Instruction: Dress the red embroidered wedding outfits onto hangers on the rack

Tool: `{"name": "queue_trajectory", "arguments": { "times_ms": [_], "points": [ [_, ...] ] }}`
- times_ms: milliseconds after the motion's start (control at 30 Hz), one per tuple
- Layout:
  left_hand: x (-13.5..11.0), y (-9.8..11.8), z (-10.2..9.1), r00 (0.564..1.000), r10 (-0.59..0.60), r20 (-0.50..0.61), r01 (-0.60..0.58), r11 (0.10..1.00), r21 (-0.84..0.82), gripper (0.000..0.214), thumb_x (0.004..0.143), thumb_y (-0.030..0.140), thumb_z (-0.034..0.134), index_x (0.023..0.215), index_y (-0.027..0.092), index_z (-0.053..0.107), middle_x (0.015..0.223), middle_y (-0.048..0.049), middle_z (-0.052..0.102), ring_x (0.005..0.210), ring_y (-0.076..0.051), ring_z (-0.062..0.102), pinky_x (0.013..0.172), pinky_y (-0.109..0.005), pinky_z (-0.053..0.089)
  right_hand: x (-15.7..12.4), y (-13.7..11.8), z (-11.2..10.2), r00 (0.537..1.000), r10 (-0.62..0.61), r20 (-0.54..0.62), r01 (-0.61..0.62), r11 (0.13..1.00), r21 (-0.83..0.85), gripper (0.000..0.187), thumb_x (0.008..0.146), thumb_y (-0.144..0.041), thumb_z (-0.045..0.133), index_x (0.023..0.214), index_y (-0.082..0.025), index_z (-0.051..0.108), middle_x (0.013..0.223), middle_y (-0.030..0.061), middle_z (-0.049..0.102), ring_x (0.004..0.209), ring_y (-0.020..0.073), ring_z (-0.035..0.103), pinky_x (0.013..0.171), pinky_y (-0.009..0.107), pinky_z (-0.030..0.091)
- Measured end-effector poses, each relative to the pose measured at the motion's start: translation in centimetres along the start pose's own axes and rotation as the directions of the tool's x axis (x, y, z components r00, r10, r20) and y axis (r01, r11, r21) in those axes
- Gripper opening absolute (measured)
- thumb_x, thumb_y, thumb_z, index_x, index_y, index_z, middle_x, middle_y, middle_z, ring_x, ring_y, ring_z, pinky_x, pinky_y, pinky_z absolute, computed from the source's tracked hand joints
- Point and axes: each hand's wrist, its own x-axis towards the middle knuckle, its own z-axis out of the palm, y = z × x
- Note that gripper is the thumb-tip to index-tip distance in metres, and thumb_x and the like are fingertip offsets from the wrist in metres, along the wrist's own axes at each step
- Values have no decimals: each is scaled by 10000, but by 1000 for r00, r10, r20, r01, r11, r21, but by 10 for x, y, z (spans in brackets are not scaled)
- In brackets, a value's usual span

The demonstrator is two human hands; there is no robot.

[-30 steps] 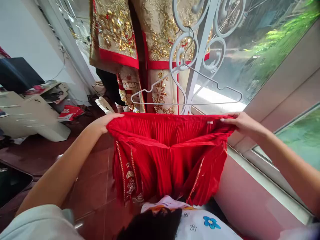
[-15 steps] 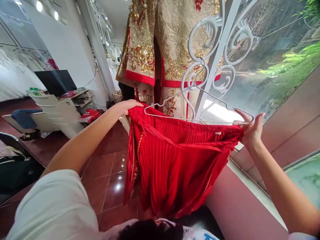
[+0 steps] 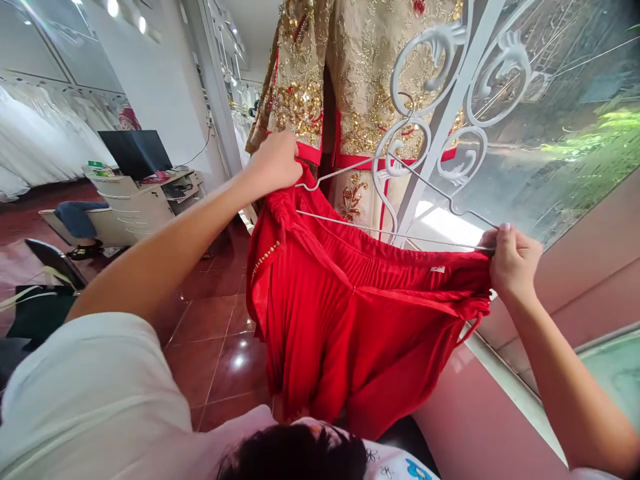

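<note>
A vivid red, finely pleated fabric skirt (image 3: 320, 293) hangs between a person's two bare hands, in front of a window-side frame of white scrolled metal (image 3: 453, 110). The left hand (image 3: 280, 160), the higher of the two, is closed over one end of the gathered waistband; its back faces the camera and its fingertips are hidden. The right hand (image 3: 515, 260) has its fingers curled and its thumb on top, pinching the waistband's other end together with the tip of a thin, pale wire hanger (image 3: 425, 176). Held wide apart, the hands appear to keep the waist stretched open along the hanger's lower bar, the skirt's weight dropping freely beneath. The hanger's hook appears to loop over the scrollwork, which would steady it while both hands are occupied. A small white label (image 3: 438, 269) shows inside the waistband near the right hand. Behind hang beige garments (image 3: 360, 100) trimmed in gold sequins and red bands. At left, a black flat monitor (image 3: 137, 157) stands on a pale surface (image 3: 120, 207), near a seated person's blue-clad leg (image 3: 80, 220).
</note>
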Motion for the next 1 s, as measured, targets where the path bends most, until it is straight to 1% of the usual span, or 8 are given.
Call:
{"name": "queue_trajectory", "arguments": {
  "times_ms": [233,333,400,533,633,767,900,1000],
  "points": [
    [-60,19,70,994,31,103,-72,904,420,453,870,75,397,1307,-41,364,976,-220,650,994,-355,636,853,-467,476,-2,17,-1,997,82,13,-83,995,59,597,699,-748,534,567,-166,505,479,3,450,403,93,399,406,232,289],
    [-77,32,86,979,93,180,-173,847,503,427,917,173,338,1309,21,411,890,-195,671,878,-322,667,777,-430,501,5,18,-4,997,66,35,-68,996,55,627,672,-783,523,556,-167,495,449,3,437,385,92,397,386,222,277],
    [-77,52,94,956,244,162,-293,822,488,402,939,252,307,1233,69,509,915,-184,670,881,-305,656,778,-419,491,9,18,-5,992,95,85,-101,993,63,635,653,-797,525,573,-168,496,430,-3,427,372,88,384,377,215,257],
    [-49,108,119,757,653,31,-618,700,358,428,931,349,369,1280,136,494,1220,-181,575,1162,-300,514,955,-427,382,12,15,-8,985,120,121,-127,991,51,648,637,-822,508,588,-176,484,398,-20,405,359,79,360,377,202,232],
    [-21,139,146,643,765,42,-749,615,247,386,942,360,350,1179,153,574,1152,-154,615,1146,-285,513,979,-438,330,15,13,-16,977,145,156,-152,988,30,666,622,-842,491,658,-177,506,395,-33,409,341,75,329,375,198,204],
    [-1,147,170,642,763,67,-761,625,176,417,957,325,274,943,144,650,894,-114,683,901,-252,607,858,-410,372,30,14,-37,942,264,209,-242,962,-125,755,614,-850,454,814,-133,578,400,-51,393,338,69,260,393,210,155],
    [4,144,174,662,749,4,-735,648,199,425,935,339,291,852,153,664,817,-115,686,814,-252,613,789,-389,369,63,8,-57,949,203,240,-92,911,-403,665,617,-722,538,726,-72,627,462,-41,383,465,59,290,487,223,198],
    [5,146,174,670,742,3,-726,655,211,432,920,353,300,831,158,675,798,-121,685,786,-257,611,761,-385,364,89,1,-67,887,229,400,8,861,-509,559,621,-585,600,764,-47,659,516,-23,445,529,67,326,529,229,227]
  ]
}}
